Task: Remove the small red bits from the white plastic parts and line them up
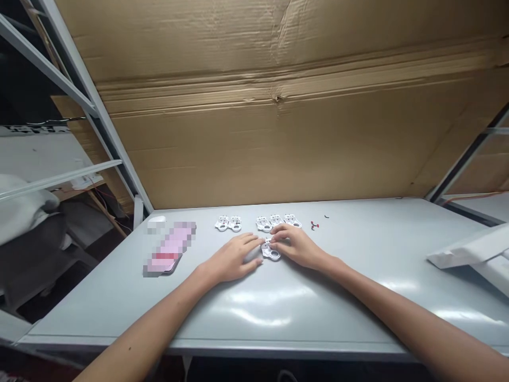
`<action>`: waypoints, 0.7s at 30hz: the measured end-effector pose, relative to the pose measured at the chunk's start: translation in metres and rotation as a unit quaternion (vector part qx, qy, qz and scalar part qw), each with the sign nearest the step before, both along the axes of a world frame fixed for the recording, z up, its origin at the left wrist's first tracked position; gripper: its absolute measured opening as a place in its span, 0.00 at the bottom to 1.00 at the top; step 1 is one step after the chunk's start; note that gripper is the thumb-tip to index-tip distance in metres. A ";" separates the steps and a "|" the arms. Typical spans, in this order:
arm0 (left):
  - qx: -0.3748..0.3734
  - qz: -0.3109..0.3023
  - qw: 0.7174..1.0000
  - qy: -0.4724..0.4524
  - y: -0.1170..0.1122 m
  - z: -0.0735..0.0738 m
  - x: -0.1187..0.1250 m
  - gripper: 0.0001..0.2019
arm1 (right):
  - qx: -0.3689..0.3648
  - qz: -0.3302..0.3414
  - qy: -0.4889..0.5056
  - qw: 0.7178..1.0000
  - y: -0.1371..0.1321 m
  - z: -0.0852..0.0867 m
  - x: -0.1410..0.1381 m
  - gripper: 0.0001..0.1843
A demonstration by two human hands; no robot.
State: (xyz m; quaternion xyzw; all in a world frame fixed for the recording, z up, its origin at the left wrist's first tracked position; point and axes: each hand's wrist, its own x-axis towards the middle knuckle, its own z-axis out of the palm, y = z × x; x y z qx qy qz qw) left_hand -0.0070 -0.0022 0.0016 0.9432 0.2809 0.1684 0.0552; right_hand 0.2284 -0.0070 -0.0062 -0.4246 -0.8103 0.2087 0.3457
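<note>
Both of my hands rest on a pale grey table (278, 307), meeting at a small white plastic part (271, 251) with round holes. My left hand (234, 258) lies mostly flat, fingers stretched toward the part and touching its left side. My right hand (296, 245) has its fingers curled and pinched on the part's upper right edge. Just beyond the hands lies a row of three similar white parts (277, 222). Two more white parts (228, 223) sit to their left.
A blurred pink flat object (170, 248) lies left of the hands. Small red and dark bits (315, 225) sit right of the row. A white tray-like object (469, 252) is at the right edge. Cardboard (278, 106) walls the back; metal shelving (79, 95) stands left.
</note>
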 end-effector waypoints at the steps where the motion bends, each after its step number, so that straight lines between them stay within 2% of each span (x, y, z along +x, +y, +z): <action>1: 0.000 0.000 1.000 0.000 0.000 0.000 0.000 0.21 | 0.003 0.004 -0.007 1.000 0.000 0.000 0.000 0.11; 7: -0.002 0.007 1.000 0.007 -0.001 0.001 0.000 0.21 | 0.027 0.011 -0.031 0.999 0.003 -0.005 0.001 0.10; 12: 0.000 0.011 1.000 0.012 -0.001 0.002 0.001 0.21 | 0.030 0.023 -0.032 0.999 0.002 0.000 0.005 0.09; 21: 0.017 0.015 1.000 0.003 -0.002 0.003 0.000 0.19 | -0.007 0.030 -0.029 0.999 0.000 0.006 0.007 0.11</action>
